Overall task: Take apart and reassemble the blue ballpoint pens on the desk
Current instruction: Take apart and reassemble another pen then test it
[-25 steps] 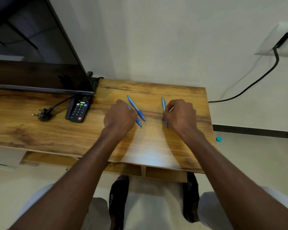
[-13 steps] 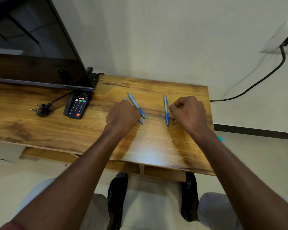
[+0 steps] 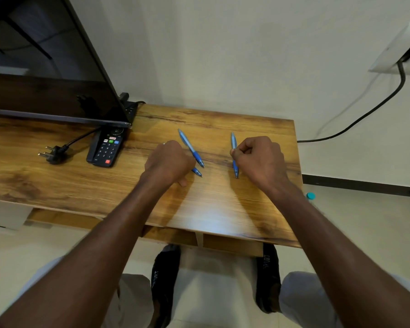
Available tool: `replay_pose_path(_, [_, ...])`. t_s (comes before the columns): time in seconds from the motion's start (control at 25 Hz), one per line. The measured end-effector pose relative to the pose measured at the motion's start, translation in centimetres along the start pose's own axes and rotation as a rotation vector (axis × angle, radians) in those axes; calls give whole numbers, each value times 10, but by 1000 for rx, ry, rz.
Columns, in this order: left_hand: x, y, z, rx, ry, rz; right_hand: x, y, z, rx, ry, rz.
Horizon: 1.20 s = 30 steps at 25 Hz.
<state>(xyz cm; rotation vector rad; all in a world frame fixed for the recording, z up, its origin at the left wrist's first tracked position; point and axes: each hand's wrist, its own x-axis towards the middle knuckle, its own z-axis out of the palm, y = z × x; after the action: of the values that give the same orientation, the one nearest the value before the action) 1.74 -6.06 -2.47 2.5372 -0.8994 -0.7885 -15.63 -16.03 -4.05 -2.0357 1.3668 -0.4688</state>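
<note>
Right hand [image 3: 258, 159] pinches one pen [image 3: 233, 147] mid-barrel; left hand [image 3: 169, 162] covers another, grip unclear. Light, slick pens: hold both ends.

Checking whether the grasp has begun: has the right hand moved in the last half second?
Yes. The right hand shifted left, closing the gap to the unmoved rightmost pen; its fingertips now touch it.
</note>
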Motion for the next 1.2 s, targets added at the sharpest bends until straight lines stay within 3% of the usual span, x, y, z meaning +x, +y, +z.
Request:
replay_pose_path(0.72, [3,-15,-21,-214,-239,-137,-3,1,2,-53,-17,-39])
replay_pose_path(1.2, [-2,-8,-1,-110,-76,-59,-5,-2,7,-72,-31,-59])
